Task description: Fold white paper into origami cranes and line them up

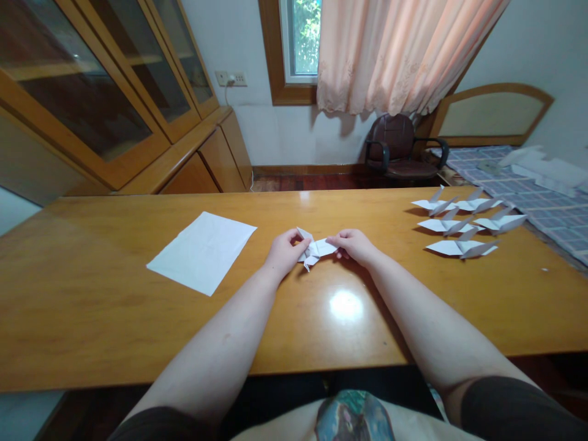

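Observation:
Near the middle of the wooden table point(294, 331), a white paper crane point(316, 248) is held between my two hands. My left hand point(287, 251) is closed on its left side, thumb on top. The fingers of my right hand point(354, 246) pinch the wing that points right. A small folded point of the crane juts toward me, and another part stands up behind my left thumb. To the left lies a flat square sheet of white paper point(202, 252). My fingers hide part of the crane's left side.
Several finished paper cranes point(459, 247) stand grouped at the table's right end. Beyond the table are a brown armchair point(397, 144), a bed with a checked cover point(478, 168) and a glass-fronted cabinet point(184, 131). A tiny white scrap point(544, 269) lies at the right.

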`<state>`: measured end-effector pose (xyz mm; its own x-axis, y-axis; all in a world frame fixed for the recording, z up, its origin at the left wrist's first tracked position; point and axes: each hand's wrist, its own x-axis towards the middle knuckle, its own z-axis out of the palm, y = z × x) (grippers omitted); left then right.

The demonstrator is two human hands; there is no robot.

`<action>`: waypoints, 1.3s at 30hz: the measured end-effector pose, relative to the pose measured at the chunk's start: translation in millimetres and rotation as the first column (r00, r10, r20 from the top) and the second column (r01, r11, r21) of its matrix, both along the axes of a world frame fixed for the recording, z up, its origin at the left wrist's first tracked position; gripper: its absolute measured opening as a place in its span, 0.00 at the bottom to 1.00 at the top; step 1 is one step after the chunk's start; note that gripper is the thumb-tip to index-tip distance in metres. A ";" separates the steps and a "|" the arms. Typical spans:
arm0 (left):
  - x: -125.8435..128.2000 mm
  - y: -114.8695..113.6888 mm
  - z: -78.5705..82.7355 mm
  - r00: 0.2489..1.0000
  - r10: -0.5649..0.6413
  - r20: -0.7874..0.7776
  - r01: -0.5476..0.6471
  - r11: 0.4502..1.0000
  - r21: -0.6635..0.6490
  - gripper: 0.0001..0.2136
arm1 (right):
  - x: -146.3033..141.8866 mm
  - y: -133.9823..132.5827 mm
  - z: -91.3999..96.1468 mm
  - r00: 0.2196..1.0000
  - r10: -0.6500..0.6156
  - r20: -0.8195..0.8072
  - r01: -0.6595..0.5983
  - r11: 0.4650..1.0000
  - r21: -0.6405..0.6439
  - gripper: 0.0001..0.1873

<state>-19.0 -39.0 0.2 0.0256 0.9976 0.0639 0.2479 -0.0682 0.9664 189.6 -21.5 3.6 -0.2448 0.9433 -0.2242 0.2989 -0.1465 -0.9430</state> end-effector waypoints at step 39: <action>1.0 3.0 -2.5 0.999 0.000 -0.039 0.001 0.999 0.041 0.09 | 3.3 -1.1 -3.1 0.983 -0.072 0.169 -0.035 0.832 0.554 0.18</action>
